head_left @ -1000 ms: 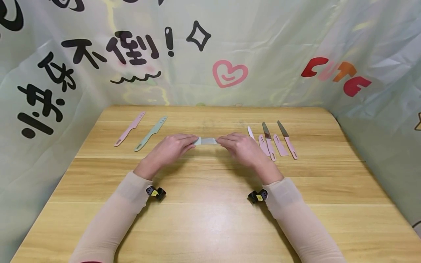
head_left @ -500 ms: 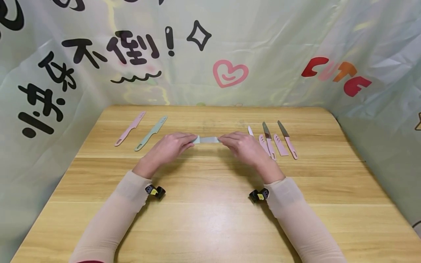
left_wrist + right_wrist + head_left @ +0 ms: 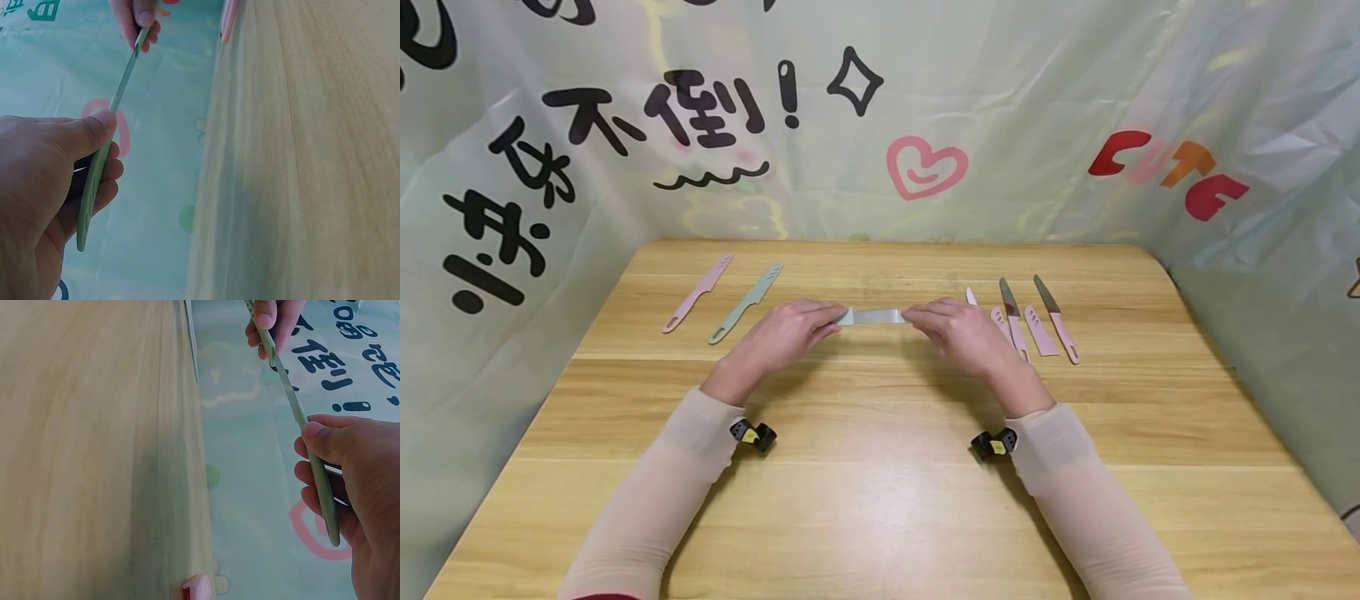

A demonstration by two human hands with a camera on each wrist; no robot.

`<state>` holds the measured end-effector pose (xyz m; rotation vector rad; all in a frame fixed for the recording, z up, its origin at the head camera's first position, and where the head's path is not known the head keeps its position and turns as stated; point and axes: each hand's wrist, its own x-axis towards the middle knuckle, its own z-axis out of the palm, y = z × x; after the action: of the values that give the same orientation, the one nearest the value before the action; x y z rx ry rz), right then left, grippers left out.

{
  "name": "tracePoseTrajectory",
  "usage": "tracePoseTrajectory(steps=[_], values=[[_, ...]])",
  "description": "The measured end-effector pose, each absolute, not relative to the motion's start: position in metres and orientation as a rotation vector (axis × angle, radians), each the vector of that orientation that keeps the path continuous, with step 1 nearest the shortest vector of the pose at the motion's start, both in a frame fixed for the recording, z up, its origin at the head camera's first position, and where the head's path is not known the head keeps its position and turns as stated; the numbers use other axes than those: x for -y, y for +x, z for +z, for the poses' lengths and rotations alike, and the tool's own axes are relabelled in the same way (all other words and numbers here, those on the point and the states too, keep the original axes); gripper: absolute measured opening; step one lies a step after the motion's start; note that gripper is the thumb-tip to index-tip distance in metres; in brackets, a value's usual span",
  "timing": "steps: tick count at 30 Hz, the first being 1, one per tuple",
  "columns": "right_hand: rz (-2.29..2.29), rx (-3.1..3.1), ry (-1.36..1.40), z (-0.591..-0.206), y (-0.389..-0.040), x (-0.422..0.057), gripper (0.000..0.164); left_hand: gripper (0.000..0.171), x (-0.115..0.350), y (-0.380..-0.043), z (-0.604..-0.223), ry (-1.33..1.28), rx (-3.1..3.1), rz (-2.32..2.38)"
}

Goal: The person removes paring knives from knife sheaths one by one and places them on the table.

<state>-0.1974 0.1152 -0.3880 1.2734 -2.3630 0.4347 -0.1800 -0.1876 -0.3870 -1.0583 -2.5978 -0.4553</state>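
A pale green kitchen knife (image 3: 878, 316) is held level above the table between my two hands, its bare metal blade showing in the middle. My left hand (image 3: 792, 333) pinches the green slotted blade cover (image 3: 95, 178) between thumb and fingers. At the other end, my right hand (image 3: 958, 337) grips the knife's green handle (image 3: 322, 481), thumb along its top. The blade tip is hidden inside the cover. In both wrist views cover, blade and handle run in nearly one line.
Left on the wooden table (image 3: 880, 500) lie a pink covered knife (image 3: 698, 293) and a green covered knife (image 3: 747, 304). Beyond my right hand are bare pink-handled knives (image 3: 1057, 321), pink blade covers (image 3: 1040, 332) and a partly hidden blade (image 3: 972, 297). A printed curtain (image 3: 1015, 100) surrounds the back.
My hands have moved slightly apart, the right one further right. More of the blade now shows out of the cover, and the knife is a little farther up in the head view.
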Motion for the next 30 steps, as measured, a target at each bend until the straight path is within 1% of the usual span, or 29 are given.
tracePoseTrajectory(steps=[8, 19, 30], values=[[0.445, 2.393, 1.257, -0.385, -0.197, -0.118, 0.030, 0.032, 0.189, -0.181, -0.386, -1.051, 2.594, -0.465], [0.504, 2.375, 1.234, -0.383, -0.199, -0.123, 0.025, 0.032, 0.192, -0.183, -0.386, -1.054, 2.588, -0.474], [0.504, 2.446, 1.183, -0.382, -0.199, -0.127, 0.025, 0.032, 0.193, -0.183, -0.386, -1.035, 2.608, -0.479]])
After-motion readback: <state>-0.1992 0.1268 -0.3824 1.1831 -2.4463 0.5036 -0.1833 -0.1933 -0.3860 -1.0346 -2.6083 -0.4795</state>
